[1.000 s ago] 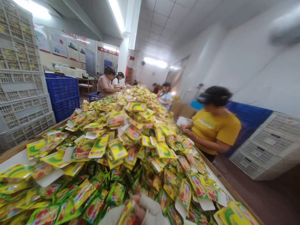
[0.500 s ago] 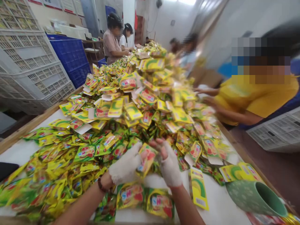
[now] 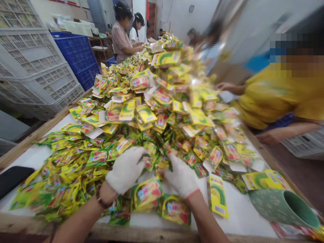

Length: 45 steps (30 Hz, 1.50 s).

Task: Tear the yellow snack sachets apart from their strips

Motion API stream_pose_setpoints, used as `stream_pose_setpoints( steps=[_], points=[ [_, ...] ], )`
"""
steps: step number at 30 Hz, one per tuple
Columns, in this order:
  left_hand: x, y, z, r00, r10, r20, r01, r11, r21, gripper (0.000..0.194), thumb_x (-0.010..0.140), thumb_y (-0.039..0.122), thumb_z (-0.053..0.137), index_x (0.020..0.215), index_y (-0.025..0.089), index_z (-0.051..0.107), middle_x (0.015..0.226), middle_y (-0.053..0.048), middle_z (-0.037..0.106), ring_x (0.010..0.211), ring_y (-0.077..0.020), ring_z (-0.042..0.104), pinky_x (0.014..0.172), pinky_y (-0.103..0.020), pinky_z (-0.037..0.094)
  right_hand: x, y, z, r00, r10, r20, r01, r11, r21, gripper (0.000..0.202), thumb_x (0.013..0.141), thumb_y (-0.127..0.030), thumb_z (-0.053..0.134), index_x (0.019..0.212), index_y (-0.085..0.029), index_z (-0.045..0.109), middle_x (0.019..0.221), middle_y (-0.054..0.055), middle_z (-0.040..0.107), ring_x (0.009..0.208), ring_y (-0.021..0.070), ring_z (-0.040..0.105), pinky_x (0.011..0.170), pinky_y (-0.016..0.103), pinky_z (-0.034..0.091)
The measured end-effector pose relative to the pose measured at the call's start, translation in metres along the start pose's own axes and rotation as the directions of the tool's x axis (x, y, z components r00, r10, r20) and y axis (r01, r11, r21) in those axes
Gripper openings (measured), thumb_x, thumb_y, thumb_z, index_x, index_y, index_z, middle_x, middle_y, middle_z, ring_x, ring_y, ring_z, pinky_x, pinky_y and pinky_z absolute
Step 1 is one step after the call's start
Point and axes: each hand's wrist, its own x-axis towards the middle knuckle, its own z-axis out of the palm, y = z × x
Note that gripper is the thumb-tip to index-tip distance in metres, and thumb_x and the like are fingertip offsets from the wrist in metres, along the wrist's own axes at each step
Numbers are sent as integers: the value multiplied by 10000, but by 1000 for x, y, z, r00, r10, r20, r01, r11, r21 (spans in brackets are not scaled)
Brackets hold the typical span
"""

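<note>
My left hand [image 3: 128, 168], in a white glove with bare fingertips, is at the near edge of the pile, its fingers closed at a small green packet [image 3: 151, 156]. To its right, my right hand [image 3: 182, 175], gloved too, has thumb and fingers apart beside a blurred yellow packet [image 3: 162, 166]. Just below the hands, a yellow-green packet [image 3: 146, 195] and a darker packet [image 3: 176, 210] lie side by side, fruit pictures up. A yellow carton [image 3: 217, 196] lies right of my right wrist.
Packets and cartons heap up along the wood-edged table [image 3: 32, 136]. A green flowered cup [image 3: 280, 206] lies at right, a black phone-like object [image 3: 16, 179] at left. Crates [image 3: 37, 64] stand left. A person in yellow [image 3: 278, 91] is at right; others work farther back.
The yellow packet between my hands has left my left fingers; one now lies tilted below them. My left hand has moved to a green packet in the pile. The co-worker's near arm has lowered.
</note>
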Motion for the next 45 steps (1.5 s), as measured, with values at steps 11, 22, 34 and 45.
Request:
stream_pose_setpoints(
  steps=[11, 22, 34, 45],
  points=[
    [37, -8, 15, 984, -173, -53, 139, 910, -390, 252, 797, 236, 555, 1049, 223, 561, 900, -31, 665, 835, -208, 648, 741, -306, 479, 9, 19, 3, 998, 40, -43, -8, 817, 577, 353, 737, -252, 592, 1080, -185, 638, 927, 44, 699, 868, 222, 631, 765, 299, 484],
    [14, 6, 34, 968, -131, 215, 242, 250, -937, 313, 709, 427, 671, 829, 174, 532, 701, 20, 597, 611, -123, 559, 581, -245, 462, 6, 9, 1, 1000, 14, 4, -11, 539, 842, 249, 770, -413, 628, 753, -165, 627, 682, -10, 598, 593, 123, 495, 541, 223, 404],
    [8, 13, 35, 964, -102, 247, 265, 236, -935, 262, 716, 388, 673, 825, 168, 582, 678, 30, 592, 585, -101, 514, 543, -213, 404, 5, 5, -5, 995, 22, -102, 59, 684, 728, 220, 787, -345, 604, 643, -180, 589, 633, -19, 507, 642, 138, 465, 579, 231, 388],
    [10, 20, 35, 991, -104, 81, 116, 383, -916, 204, 783, 386, 628, 791, 192, 563, 715, -9, 624, 670, -162, 599, 638, -291, 500, 10, 0, 14, 999, -15, 33, -27, 261, 965, 493, 721, -548, 701, 1023, -169, 615, 866, 80, 698, 771, 224, 650, 693, 327, 544]
  ],
)
